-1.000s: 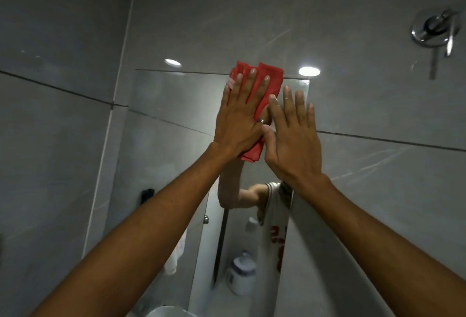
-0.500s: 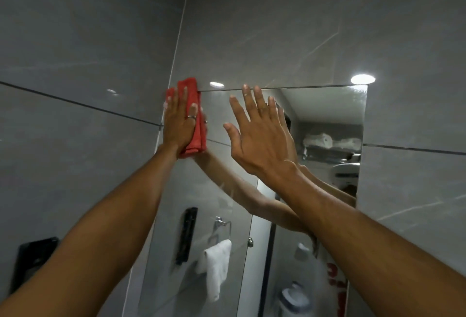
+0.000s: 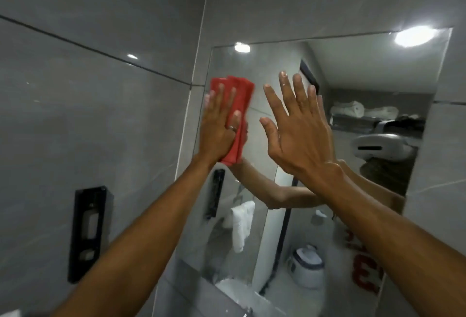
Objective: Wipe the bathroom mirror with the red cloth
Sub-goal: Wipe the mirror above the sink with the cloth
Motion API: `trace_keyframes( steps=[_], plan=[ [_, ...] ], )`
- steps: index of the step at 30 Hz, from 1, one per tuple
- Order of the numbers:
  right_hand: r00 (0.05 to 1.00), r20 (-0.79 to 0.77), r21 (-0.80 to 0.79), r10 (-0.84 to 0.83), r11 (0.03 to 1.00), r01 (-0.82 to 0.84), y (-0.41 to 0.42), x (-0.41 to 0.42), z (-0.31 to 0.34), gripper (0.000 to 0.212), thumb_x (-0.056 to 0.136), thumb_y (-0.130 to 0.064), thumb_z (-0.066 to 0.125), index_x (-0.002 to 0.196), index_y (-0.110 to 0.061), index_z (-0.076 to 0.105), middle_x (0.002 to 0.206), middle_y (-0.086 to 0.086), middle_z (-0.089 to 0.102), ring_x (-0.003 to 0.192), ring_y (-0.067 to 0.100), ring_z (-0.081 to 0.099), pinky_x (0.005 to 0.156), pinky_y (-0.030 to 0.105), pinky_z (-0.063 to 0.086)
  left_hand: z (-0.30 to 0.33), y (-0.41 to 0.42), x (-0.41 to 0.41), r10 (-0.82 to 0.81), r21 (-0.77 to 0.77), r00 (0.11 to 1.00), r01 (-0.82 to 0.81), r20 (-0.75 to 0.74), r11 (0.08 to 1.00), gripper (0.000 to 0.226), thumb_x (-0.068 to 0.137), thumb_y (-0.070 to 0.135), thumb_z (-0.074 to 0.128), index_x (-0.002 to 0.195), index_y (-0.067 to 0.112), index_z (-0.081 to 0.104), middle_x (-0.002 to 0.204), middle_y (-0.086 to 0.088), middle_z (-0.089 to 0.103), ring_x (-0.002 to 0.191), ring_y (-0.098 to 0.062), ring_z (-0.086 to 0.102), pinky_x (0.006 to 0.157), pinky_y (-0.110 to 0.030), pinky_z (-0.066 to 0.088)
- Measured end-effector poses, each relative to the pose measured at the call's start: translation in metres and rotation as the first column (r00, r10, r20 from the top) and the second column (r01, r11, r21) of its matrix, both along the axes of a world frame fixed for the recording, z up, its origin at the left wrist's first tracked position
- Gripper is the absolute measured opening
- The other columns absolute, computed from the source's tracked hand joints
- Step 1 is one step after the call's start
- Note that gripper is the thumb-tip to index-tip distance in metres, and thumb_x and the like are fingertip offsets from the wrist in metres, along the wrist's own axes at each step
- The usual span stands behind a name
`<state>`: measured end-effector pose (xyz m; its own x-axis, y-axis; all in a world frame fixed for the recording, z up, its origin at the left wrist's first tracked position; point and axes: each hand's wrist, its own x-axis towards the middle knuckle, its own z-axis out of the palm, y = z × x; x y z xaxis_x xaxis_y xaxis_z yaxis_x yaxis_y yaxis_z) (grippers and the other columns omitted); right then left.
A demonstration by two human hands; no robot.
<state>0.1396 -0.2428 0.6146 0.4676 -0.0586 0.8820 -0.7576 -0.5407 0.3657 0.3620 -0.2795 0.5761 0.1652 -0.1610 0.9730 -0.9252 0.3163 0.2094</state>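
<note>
Right now my left hand (image 3: pixel 219 125) lies flat with fingers stretched, pinning the red cloth (image 3: pixel 235 115) against the glass near the mirror (image 3: pixel 365 84)'s upper left corner, left of centre in the frame. Nothing is gripped in a fist; the palm simply presses the fabric to the surface. My right hand (image 3: pixel 297 127) is spread wide and empty, just right of the cloth, its fingertips close to the glass, though I cannot tell whether they touch it.

What matters for the next stroke: nearly all the unwiped glass lies to the right of and below the cloth, stretching toward the frame's right edge and down to the bottom. The mirror's long axis runs top to bottom, so I judge sideways passes stepping downward would cover it, with the left hand being the one in place.

The cloth is folded into a thick pad, bright red, with its layered edges showing above my fingertips and a lower corner poking out below the wrist.
</note>
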Motion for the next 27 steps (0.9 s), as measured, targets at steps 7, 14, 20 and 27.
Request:
trace_keyframes(
  steps=[7, 14, 20, 27],
  plan=[
    [0.990, -0.116, 0.020, -0.083, 0.996, 0.086, -0.009, -0.024, -0.049, 0.070, 0.107, -0.059, 0.009, 0.167, -0.023, 0.010, 0.175, 0.011, 0.002, 0.162, 0.031, 0.000, 0.129, 0.059, 0.014, -0.066, 0.001, -0.024, 0.045, 0.065, 0.998, -0.048, 0.037, 0.997, 0.065, 0.108, 0.055, 0.014, 0.164, 0.027, 0.000, 0.174, -0.007, -0.006, 0.162, -0.029, -0.008, 0.131, -0.050, -0.011],
    [0.985, -0.119, 0.058, -0.125, 0.989, 0.132, 0.008, -0.038, -0.075, 0.069, 0.106, -0.056, 0.018, 0.166, -0.022, 0.012, 0.175, 0.013, 0.004, 0.162, 0.034, 0.002, 0.130, 0.059, 0.011, -0.120, 0.006, -0.021, -0.010, 0.080, 0.822, 0.068, -0.569, 0.994, 0.085, 0.097, 0.077, 0.007, 0.164, 0.025, 0.003, 0.175, -0.004, 0.000, 0.162, -0.024, -0.001, 0.132, -0.055, 0.005],
    [0.986, -0.126, 0.098, -0.112, 0.987, 0.124, 0.008, -0.046, -0.100, 0.070, 0.105, -0.058, 0.008, 0.165, -0.021, 0.004, 0.174, 0.015, 0.002, 0.162, 0.035, 0.001, 0.128, 0.061, 0.013, -0.159, 0.007, -0.074, 0.112, 0.101, 0.980, -0.096, -0.167, 0.990, 0.067, 0.108, 0.054, 0.018, 0.165, 0.026, -0.002, 0.175, -0.010, -0.002, 0.162, -0.032, -0.004, 0.131, -0.059, 0.000],
    [0.975, -0.166, 0.171, -0.148, 0.969, 0.176, 0.019, -0.037, -0.127, 0.077, 0.102, -0.062, -0.001, 0.167, -0.022, 0.009, 0.174, 0.013, -0.002, 0.161, 0.036, -0.001, 0.128, 0.062, 0.007, -0.176, 0.012, -0.030, 0.006, 0.111, 0.997, 0.002, -0.071, 0.994, 0.069, 0.107, 0.053, 0.025, 0.163, 0.012, 0.022, 0.172, -0.019, 0.014, 0.161, -0.039, 0.005, 0.129, -0.062, 0.005]
  ],
)
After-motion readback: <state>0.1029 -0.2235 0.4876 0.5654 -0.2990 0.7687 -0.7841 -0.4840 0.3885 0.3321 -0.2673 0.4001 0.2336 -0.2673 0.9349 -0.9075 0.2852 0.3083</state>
